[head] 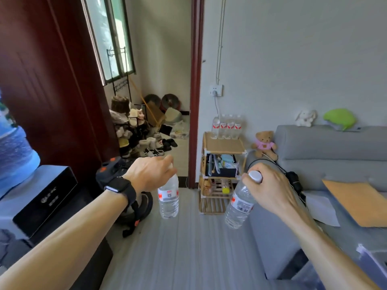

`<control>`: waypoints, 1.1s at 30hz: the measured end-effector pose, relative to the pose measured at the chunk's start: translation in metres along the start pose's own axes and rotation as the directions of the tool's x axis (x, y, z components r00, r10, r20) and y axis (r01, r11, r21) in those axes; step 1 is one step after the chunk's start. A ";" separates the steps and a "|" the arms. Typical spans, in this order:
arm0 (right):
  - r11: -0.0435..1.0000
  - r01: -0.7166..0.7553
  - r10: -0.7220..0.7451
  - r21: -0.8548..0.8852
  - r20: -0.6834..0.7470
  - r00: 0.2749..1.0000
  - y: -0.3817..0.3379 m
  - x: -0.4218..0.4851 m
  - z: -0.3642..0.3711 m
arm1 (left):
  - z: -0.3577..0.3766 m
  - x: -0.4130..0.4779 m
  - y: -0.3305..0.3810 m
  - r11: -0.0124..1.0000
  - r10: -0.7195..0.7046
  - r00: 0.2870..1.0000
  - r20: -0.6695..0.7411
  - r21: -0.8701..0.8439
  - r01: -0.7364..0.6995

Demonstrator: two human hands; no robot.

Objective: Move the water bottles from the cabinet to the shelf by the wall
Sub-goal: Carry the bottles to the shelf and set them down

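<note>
My left hand (150, 172) pinches the upright bottle (168, 198) by its top. My right hand (271, 190) curls round the tilted bottle (240, 204) at its neck. Four bottles (227, 126) line the back edge of the shelf (225, 145) top.

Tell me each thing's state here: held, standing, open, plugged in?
Left hand: gripping a bottle top.
Left clear plastic bottle: held, hanging upright.
Right hand: gripping a bottle neck.
Right clear plastic bottle: held, tilted, white cap on.
Four clear bottles on the bamboo shelf: standing upright.
Dark red door: open.
White wall socket: plug in.

Bright daylight (edges bowed, soft)
</note>
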State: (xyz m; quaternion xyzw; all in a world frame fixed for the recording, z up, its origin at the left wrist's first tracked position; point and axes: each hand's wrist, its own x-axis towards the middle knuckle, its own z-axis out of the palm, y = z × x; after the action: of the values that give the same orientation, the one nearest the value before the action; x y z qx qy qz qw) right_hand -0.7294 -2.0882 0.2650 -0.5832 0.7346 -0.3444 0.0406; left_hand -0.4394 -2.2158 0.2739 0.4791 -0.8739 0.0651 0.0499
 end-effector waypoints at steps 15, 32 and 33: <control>0.996 -0.094 0.094 -0.001 0.017 0.995 0.129 0.269 0.084 | 0.083 0.328 0.003 0.995 0.094 0.989 0.118 0.008 -0.095; 0.993 -0.101 0.102 -0.054 0.020 0.995 0.223 0.522 0.172 | 0.175 0.600 -0.016 0.993 0.116 0.968 0.223 -0.049 -0.108; 0.991 -0.128 0.130 -0.040 0.028 0.991 0.228 0.533 0.179 | 0.184 0.614 -0.019 0.992 0.124 0.966 0.225 -0.063 -0.113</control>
State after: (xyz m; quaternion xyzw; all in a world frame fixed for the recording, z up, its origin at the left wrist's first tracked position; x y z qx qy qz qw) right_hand -1.0040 -2.6233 0.1851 -0.5402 0.7765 -0.3181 0.0627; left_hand -0.7573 -2.7657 0.1854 0.4290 -0.9022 -0.0095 -0.0430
